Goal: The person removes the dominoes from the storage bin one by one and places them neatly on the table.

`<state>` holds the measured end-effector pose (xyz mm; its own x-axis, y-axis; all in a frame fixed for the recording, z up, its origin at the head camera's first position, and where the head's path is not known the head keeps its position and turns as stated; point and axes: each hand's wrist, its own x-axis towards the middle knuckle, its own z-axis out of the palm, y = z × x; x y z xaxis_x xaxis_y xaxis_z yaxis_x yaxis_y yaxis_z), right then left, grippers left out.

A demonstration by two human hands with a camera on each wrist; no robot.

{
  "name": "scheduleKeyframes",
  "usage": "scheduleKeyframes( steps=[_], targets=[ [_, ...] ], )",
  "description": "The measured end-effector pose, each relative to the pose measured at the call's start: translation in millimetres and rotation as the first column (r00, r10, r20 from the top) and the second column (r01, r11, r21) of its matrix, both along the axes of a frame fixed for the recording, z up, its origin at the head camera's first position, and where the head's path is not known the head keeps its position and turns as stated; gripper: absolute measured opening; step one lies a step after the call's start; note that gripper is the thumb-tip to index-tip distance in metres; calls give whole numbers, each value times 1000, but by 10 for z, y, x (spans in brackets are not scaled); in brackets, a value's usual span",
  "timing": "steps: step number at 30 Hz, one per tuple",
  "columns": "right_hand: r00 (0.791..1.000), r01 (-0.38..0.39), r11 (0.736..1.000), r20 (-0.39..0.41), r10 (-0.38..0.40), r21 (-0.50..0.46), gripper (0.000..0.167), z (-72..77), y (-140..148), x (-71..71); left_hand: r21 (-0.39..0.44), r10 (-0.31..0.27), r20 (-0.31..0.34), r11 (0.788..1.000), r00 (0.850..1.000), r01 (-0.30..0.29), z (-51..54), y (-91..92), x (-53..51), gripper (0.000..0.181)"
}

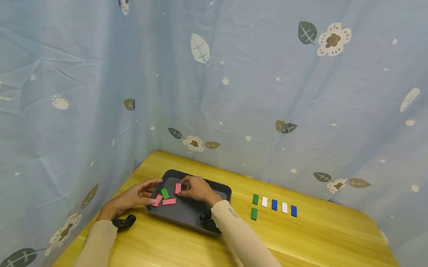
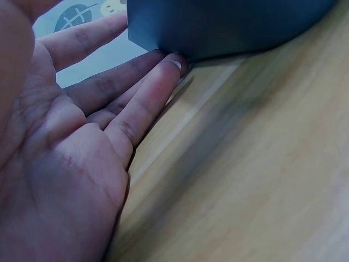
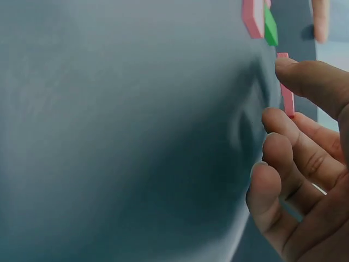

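A dark grey tray (image 1: 196, 218) lies on the wooden table with small flat blocks inside. My right hand (image 1: 197, 188) reaches over its far side and pinches a pink block (image 1: 177, 188) between thumb and fingers; the right wrist view also shows that pink block (image 3: 287, 93) at the fingertips. Next to it in the tray are a green block (image 1: 165, 193), a pink block (image 1: 169, 202) lying sideways and another pink block (image 1: 157, 200) by the left rim. Around the tray's left end is my left hand (image 1: 134, 195), fingers extended against the tray's outer wall (image 2: 218, 27).
Right of the tray, a row of a green block (image 1: 255, 199), white and blue blocks (image 1: 274, 204) lies on the table (image 1: 320, 237), with a second green block (image 1: 254, 213) just in front. Patterned blue curtains (image 1: 255, 91) close off the back and left.
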<state>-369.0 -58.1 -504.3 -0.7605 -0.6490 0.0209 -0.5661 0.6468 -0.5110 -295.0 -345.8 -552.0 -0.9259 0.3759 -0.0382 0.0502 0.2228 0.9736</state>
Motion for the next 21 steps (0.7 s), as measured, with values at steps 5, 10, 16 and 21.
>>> scheduleKeyframes(
  steps=[5,10,16,21],
  targets=[
    [1000,-16,1000,-25,16,12,45,93,140,27,10,-9,1,1000,1000,9,1,-3,1,76],
    [998,-16,1000,-67,18,19,45,177,293,49,2,-29,-39,1000,999,29,-11,-21,-36,77],
    [995,-5,1000,-99,7,21,44,227,493,90,-8,-47,-76,999,996,47,3,-43,-42,76],
    [993,-11,1000,-121,13,22,45,214,669,148,-3,-47,-56,999,997,47,-20,-37,-20,77]
  ],
)
